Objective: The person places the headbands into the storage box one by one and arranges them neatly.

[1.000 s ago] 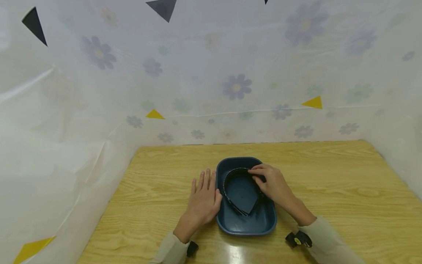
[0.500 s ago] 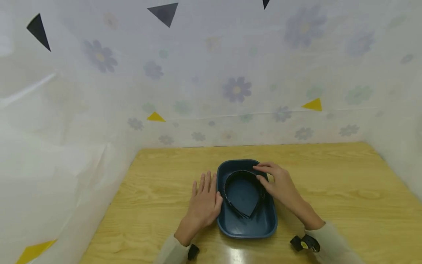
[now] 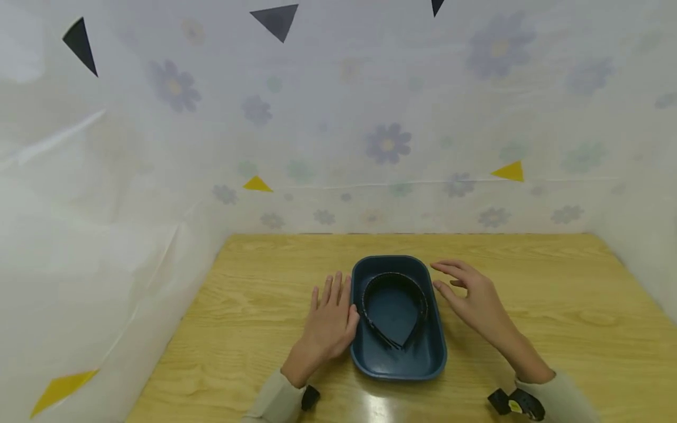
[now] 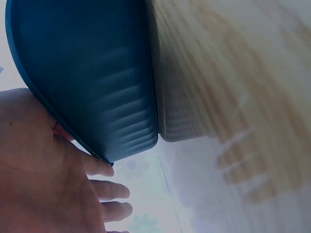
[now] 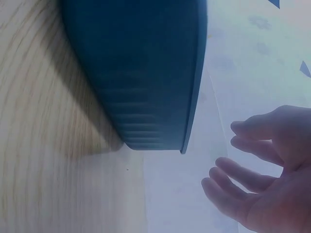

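Note:
A dark blue rectangular basin (image 3: 399,367) with rounded corners stands on the table. Inside it lies a black strap (image 3: 365,305), probably a belt, coiled on edge into a teardrop loop whose point faces me. My left hand (image 3: 328,329) has straight fingers and touches the basin's left rim; the left wrist view shows the palm side of this hand (image 4: 48,174) along that rim. To the right of the basin, apart from it, hovers my right hand (image 3: 478,299). Its fingers are relaxed and hold nothing, as the right wrist view of the hand (image 5: 262,179) confirms.
The wood-grain table (image 3: 555,305) extends on both sides of the basin. A pale flower-print sheet (image 3: 338,147) hangs behind the table's back edge, with yellow and black triangles on it. Another pale sheet (image 3: 79,264) is at the left.
My right hand has let go of the strap and moved right, out of the basin. The strap stays coiled in place, and my left hand remains at the left rim.

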Motion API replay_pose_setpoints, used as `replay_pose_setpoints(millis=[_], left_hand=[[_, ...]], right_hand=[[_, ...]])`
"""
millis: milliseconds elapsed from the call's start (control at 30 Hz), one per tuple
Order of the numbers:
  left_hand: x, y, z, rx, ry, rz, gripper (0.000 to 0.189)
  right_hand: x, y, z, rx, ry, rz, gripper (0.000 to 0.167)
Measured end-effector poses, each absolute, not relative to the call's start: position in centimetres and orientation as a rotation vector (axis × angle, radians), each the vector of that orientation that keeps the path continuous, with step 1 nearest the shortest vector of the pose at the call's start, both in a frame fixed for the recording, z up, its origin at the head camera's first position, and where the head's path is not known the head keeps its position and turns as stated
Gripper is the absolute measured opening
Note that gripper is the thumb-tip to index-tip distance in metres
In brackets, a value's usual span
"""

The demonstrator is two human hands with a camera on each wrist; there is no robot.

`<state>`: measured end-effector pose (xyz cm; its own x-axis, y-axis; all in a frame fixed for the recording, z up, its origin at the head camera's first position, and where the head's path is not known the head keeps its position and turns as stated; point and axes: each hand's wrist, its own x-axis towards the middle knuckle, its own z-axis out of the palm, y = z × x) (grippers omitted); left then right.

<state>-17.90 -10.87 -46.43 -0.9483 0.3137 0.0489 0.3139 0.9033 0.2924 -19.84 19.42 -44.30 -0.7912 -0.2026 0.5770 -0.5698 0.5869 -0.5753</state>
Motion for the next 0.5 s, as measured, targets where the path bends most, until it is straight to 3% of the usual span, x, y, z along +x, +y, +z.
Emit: replay_pose_setpoints(millis=[500], left_hand=[[-17.6,-13.2,-46.4,-0.488,-3.061,-0.556,0.060]], right_hand=[[-18.9,20.8,-46.1,0.593,-2.477,1.089,0.052]])
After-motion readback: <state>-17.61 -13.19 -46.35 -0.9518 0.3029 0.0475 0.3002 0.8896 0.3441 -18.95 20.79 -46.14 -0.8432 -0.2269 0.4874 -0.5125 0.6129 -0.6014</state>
